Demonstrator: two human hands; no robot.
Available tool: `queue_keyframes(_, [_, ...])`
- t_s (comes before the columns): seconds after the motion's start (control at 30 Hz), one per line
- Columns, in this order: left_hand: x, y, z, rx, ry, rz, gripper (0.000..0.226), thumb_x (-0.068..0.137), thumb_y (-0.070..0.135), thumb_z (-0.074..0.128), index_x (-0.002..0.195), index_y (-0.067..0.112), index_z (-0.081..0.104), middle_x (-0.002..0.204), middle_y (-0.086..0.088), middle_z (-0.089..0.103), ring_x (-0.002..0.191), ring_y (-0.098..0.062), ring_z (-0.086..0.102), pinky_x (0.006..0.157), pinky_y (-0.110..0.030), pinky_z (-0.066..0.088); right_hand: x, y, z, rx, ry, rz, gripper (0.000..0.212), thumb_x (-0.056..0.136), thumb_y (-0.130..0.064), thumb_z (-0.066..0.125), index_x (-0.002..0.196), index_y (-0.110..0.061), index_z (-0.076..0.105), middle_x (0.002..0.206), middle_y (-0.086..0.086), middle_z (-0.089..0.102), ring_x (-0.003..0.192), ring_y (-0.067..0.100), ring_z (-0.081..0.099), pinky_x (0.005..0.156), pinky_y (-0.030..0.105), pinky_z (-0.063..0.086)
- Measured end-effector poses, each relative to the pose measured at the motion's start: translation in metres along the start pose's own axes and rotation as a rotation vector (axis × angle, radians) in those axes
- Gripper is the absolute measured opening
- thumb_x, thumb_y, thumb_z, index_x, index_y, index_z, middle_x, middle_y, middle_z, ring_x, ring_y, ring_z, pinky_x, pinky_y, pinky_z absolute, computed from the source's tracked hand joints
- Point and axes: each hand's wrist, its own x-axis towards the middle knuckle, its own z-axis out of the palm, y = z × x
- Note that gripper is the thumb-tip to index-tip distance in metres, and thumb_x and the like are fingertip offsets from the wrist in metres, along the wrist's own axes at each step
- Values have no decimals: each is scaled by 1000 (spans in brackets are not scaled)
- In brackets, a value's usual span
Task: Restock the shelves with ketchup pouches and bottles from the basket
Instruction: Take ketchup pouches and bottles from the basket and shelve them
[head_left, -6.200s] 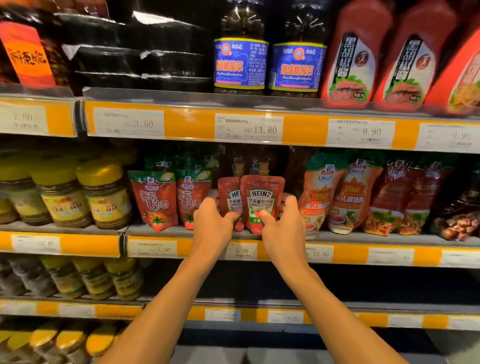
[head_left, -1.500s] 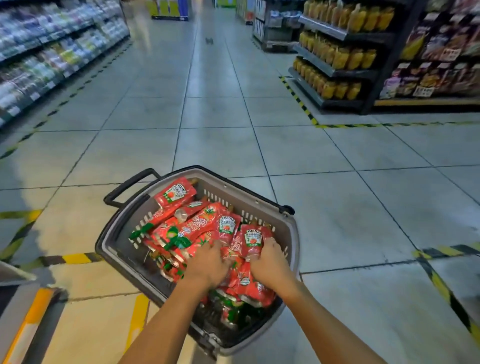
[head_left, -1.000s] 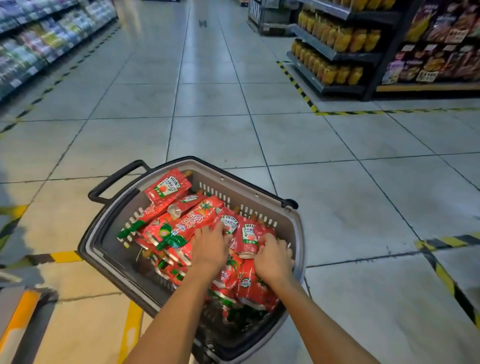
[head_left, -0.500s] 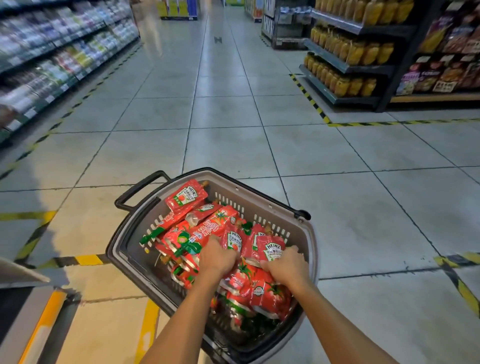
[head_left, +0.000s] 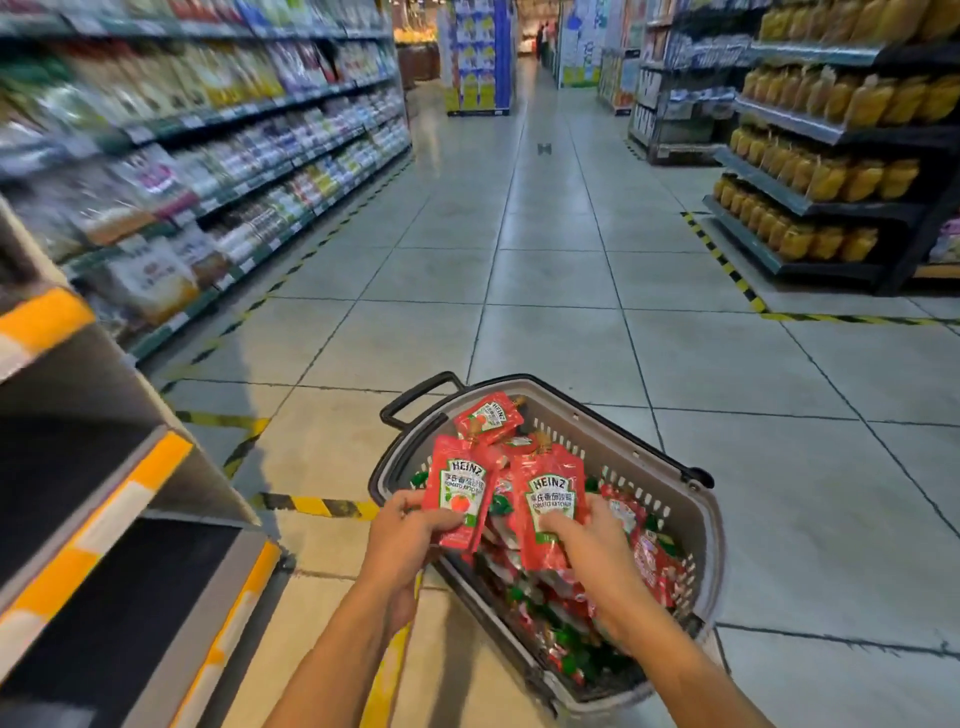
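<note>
My left hand (head_left: 402, 540) pinches one ketchup pouch (head_left: 457, 493) by its lower edge and my right hand (head_left: 592, 545) pinches another (head_left: 548, 506), both upright, spouts away from me, above the basket (head_left: 706, 525). The shelves (head_left: 119, 499) lie to my left, nearer the left hand.

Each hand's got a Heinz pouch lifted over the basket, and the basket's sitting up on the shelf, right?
Not quite: the head view shows the basket on the floor. The left hand and right hand each hold a Heinz pouch over it.
</note>
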Motion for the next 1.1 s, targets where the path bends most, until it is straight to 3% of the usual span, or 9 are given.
queue_keyframes(0.1, [-41, 28, -55, -121, 62, 84, 32, 76, -7, 74, 105, 3, 62, 90, -11, 77, 65, -12, 71, 54, -20, 53, -28, -35, 51, 97, -198, -92, 29, 91, -13, 73, 116, -21, 64, 105, -2, 77, 97, 18, 75, 84, 39, 61])
queue_keyframes(0.23, [-105, 61, -134, -242, 153, 210, 37, 80, -9, 71, 113, 7, 65, 103, -11, 77, 90, -24, 74, 74, -32, 58, -75, -79, 124, 156, -429, -169, 30, 87, -8, 75, 115, -15, 68, 104, 3, 78, 96, 20, 75, 74, 28, 61])
queue_keyframes(0.3, [-141, 74, -172, -248, 223, 283, 35, 83, -10, 68, 112, 8, 69, 103, -10, 77, 88, -21, 74, 68, -26, 57, -99, -97, 160, 161, -553, -204, 28, 87, -5, 74, 112, -15, 69, 101, 4, 78, 93, 21, 76, 70, 25, 60])
queue_keyframes(0.37, [-180, 83, -210, -253, 340, 341, 32, 83, -12, 66, 109, 7, 71, 100, -9, 77, 86, -18, 74, 66, -23, 57, -127, -112, 197, 175, -678, -219, 29, 85, -4, 75, 112, -13, 70, 100, 7, 78, 91, 23, 76, 68, 25, 59])
queue_keyframes(0.53, [-286, 85, -299, -236, 662, 452, 35, 80, -9, 70, 111, 7, 69, 102, -10, 77, 99, -33, 72, 78, -38, 58, -215, -139, 287, 170, -941, -295, 44, 61, -23, 84, 104, -17, 73, 98, 7, 79, 90, 21, 76, 69, 28, 61])
queue_keyframes(0.73, [-407, 56, -381, -278, 979, 572, 34, 84, -6, 70, 113, 10, 66, 103, -5, 77, 93, -16, 74, 70, -23, 57, -331, -146, 375, 86, -1283, -459, 33, 66, -28, 85, 98, -33, 77, 95, 0, 79, 87, 12, 75, 70, 19, 57])
queue_keyframes(0.87, [-460, 31, -423, -238, 1195, 593, 33, 84, -2, 73, 112, 14, 66, 101, 1, 77, 95, -13, 73, 73, -23, 58, -392, -133, 422, 33, -1401, -537, 21, 75, -18, 86, 93, -24, 77, 92, -5, 79, 85, 8, 75, 69, 16, 56])
queue_keyframes(0.97, [-481, 19, -453, -189, 1361, 593, 32, 83, -3, 74, 107, 16, 67, 96, 6, 77, 89, -7, 72, 67, -16, 54, -429, -124, 450, -3, -1446, -607, 25, 79, -12, 85, 99, -21, 73, 92, -9, 78, 84, 4, 73, 69, 15, 55])
queue_keyframes(1.1, [-489, 14, -489, -147, 1482, 588, 30, 84, 2, 76, 104, 22, 66, 92, 17, 75, 84, 4, 70, 60, -8, 51, -463, -119, 483, -61, -1452, -676, 33, 80, -16, 85, 106, -28, 68, 97, -14, 76, 91, 2, 72, 75, 23, 60])
